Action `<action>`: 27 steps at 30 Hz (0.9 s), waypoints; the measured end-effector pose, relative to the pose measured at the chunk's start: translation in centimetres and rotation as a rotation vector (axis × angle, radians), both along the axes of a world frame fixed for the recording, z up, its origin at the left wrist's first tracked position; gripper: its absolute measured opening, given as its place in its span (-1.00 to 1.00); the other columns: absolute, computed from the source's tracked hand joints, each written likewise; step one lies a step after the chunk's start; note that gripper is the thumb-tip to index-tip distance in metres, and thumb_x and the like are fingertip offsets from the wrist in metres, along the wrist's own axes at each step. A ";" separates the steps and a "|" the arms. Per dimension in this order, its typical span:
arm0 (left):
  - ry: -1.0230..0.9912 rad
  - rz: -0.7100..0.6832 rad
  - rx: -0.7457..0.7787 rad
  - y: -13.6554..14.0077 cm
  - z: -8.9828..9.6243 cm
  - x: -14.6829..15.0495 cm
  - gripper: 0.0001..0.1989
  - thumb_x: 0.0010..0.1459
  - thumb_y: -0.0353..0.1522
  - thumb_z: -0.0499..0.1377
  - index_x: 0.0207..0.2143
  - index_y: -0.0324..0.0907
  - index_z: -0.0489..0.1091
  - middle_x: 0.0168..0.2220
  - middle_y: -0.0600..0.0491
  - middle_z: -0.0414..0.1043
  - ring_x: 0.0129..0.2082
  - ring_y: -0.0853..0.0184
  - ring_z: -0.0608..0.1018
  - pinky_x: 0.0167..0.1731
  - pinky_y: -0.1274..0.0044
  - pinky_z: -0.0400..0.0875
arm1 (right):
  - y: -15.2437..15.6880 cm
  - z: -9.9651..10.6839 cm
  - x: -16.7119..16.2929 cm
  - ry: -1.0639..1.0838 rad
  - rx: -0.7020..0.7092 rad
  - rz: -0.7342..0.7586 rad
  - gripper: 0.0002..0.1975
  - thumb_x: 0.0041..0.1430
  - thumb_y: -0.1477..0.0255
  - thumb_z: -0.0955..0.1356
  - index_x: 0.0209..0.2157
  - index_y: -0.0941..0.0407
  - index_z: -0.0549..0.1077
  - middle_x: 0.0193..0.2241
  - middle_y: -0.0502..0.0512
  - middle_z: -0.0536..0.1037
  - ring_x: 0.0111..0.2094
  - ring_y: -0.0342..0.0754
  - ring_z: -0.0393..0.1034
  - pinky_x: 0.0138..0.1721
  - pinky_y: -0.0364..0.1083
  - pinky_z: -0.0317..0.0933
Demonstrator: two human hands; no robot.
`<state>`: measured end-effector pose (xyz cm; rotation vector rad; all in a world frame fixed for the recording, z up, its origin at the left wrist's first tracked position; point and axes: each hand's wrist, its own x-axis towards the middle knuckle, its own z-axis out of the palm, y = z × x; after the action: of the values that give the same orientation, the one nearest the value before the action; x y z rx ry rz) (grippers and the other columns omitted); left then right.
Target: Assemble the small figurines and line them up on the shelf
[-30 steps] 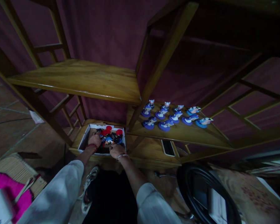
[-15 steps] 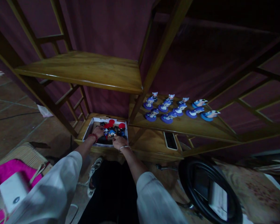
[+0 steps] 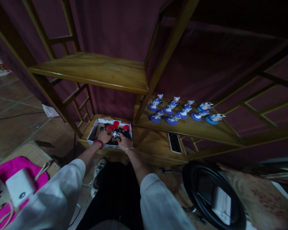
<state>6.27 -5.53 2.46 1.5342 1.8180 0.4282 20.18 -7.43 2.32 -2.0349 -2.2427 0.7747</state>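
Note:
Both hands are inside a shallow cardboard box [image 3: 92,131] on the lower left shelf. Between them is a small blue, white and black figurine [image 3: 115,133]. My left hand [image 3: 105,136], with a red bead bracelet, has its fingers bent against the figurine's left side. From the right, my right hand [image 3: 124,142], wearing a silver bangle, closes its fingers on the same figurine. Other figurines with red round bases [image 3: 126,127] and dark parts lie behind the hands in the box. The fingertips are small and partly hidden.
Several purple- and blue-based figurines [image 3: 169,108] stand in rows on the right shelf [image 3: 206,131]. Below is a white-rimmed dark opening [image 3: 175,143]. A black ring-shaped object [image 3: 213,195] is at lower right; a white device [image 3: 20,188] lies on pink cloth at left.
My hands have come closer together around one figurine in the box. The left hand has moved right, and the view has shifted slightly.

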 end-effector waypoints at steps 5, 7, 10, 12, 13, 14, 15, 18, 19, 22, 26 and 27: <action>0.155 -0.134 0.077 -1.6 0.0 1.1 -0.68 0.09 -0.23 -0.03 -0.16 -0.14 0.35 -0.25 -0.01 0.44 -0.22 0.28 0.45 -0.22 0.51 0.28 | -0.2 0.0 0.1 0.008 0.007 0.044 -0.58 0.14 0.26 0.13 0.07 -0.16 0.09 -0.08 -0.09 0.40 -0.13 -0.07 0.32 -0.22 -0.16 0.14; 0.207 -0.153 0.076 -2.0 -0.3 1.4 -0.65 0.09 -0.19 -0.05 -0.15 -0.14 0.33 -0.24 -0.03 0.43 -0.21 0.25 0.45 -0.22 0.48 0.28 | -0.2 0.0 0.1 0.001 0.000 0.048 -0.60 0.14 0.27 0.14 0.04 -0.17 0.14 -0.10 -0.09 0.42 -0.14 -0.08 0.32 -0.23 -0.17 0.13; 0.261 -0.166 0.075 -2.1 -0.7 1.5 -0.64 0.09 -0.17 -0.07 -0.15 -0.13 0.31 -0.23 -0.05 0.43 -0.20 0.21 0.44 -0.22 0.43 0.27 | -0.1 0.1 -0.1 -0.015 -0.004 0.045 -0.60 0.14 0.30 0.15 0.04 -0.12 0.15 -0.12 -0.06 0.43 -0.16 -0.08 0.32 -0.23 -0.17 0.13; 0.279 -0.174 0.080 -2.1 -0.9 1.4 -0.65 0.09 -0.17 -0.07 -0.15 -0.12 0.30 -0.22 -0.05 0.42 -0.18 0.19 0.44 -0.21 0.41 0.27 | -0.1 0.1 -0.1 -0.022 -0.001 0.041 -0.61 0.14 0.30 0.15 0.04 -0.10 0.17 -0.12 -0.05 0.44 -0.16 -0.08 0.32 -0.23 -0.17 0.13; 0.283 -0.178 0.083 -2.1 -0.9 1.4 -0.65 0.08 -0.17 -0.06 -0.14 -0.12 0.29 -0.22 -0.05 0.42 -0.18 0.18 0.44 -0.21 0.41 0.26 | -0.1 0.1 -0.2 -0.025 -0.001 0.039 -0.62 0.15 0.29 0.14 0.03 -0.09 0.18 -0.13 -0.04 0.44 -0.17 -0.08 0.33 -0.24 -0.16 0.13; 0.283 -0.182 0.084 -2.1 -1.0 1.3 -0.65 0.07 -0.18 -0.05 -0.13 -0.11 0.28 -0.21 -0.05 0.42 -0.17 0.18 0.44 -0.21 0.40 0.26 | -0.1 0.1 -0.2 -0.028 -0.003 0.036 -0.63 0.15 0.28 0.13 0.02 -0.09 0.19 -0.13 -0.04 0.44 -0.17 -0.07 0.33 -0.24 -0.16 0.14; 0.281 -0.186 0.085 -2.0 -1.0 1.3 -0.64 0.06 -0.19 -0.03 -0.10 -0.11 0.26 -0.20 -0.05 0.41 -0.17 0.18 0.44 -0.21 0.41 0.27 | -0.1 0.1 -0.2 -0.032 -0.008 0.033 -0.63 0.15 0.27 0.13 0.01 -0.09 0.20 -0.14 -0.03 0.45 -0.17 -0.07 0.33 -0.25 -0.15 0.14; 0.257 -0.202 0.080 -1.9 -1.0 1.0 -0.62 0.05 -0.23 -0.01 -0.05 -0.11 0.21 -0.19 -0.04 0.41 -0.19 0.21 0.45 -0.23 0.44 0.28 | 0.0 0.0 -0.3 -0.053 -0.024 0.017 -0.64 0.15 0.25 0.12 -0.03 -0.07 0.24 -0.15 0.00 0.45 -0.17 -0.05 0.34 -0.25 -0.14 0.13; 0.246 -0.208 0.078 -1.8 -1.0 0.9 -0.62 0.05 -0.24 -0.01 -0.06 -0.11 0.22 -0.19 -0.04 0.41 -0.19 0.21 0.45 -0.23 0.45 0.28 | 0.1 -0.1 -0.3 -0.057 -0.028 0.013 -0.64 0.14 0.25 0.12 -0.03 -0.06 0.25 -0.15 0.01 0.45 -0.16 -0.04 0.33 -0.25 -0.14 0.13; 0.212 -0.214 0.072 -1.6 -1.0 0.7 -0.66 0.04 -0.28 0.00 -0.09 -0.09 0.25 -0.20 -0.01 0.42 -0.19 0.23 0.45 -0.24 0.48 0.28 | 0.2 -0.4 -0.3 -0.044 -0.031 0.011 -0.64 0.13 0.22 0.13 -0.04 -0.06 0.25 -0.14 0.00 0.44 -0.15 -0.04 0.33 -0.26 -0.14 0.14; 0.165 -0.178 0.049 -1.3 -1.1 0.6 -0.68 0.05 -0.29 0.01 -0.12 -0.12 0.29 -0.23 0.01 0.44 -0.21 0.28 0.46 -0.27 0.54 0.29 | 0.3 -0.7 -0.2 0.005 -0.026 0.026 -0.62 0.09 0.23 0.17 -0.02 -0.07 0.23 -0.15 -0.01 0.45 -0.16 -0.04 0.34 -0.24 -0.14 0.15; 0.154 -0.162 0.042 -1.2 -1.2 0.6 -0.69 0.05 -0.28 0.01 -0.13 -0.13 0.30 -0.24 0.01 0.44 -0.22 0.29 0.46 -0.27 0.55 0.29 | 0.4 -0.8 -0.2 0.022 -0.022 0.024 -0.61 0.09 0.25 0.19 -0.01 -0.06 0.21 -0.15 -0.01 0.45 -0.15 -0.05 0.34 -0.23 -0.15 0.15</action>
<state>6.89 -6.78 1.27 1.7706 1.7910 0.2789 20.02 -7.07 1.52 -2.0026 -2.2611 0.8224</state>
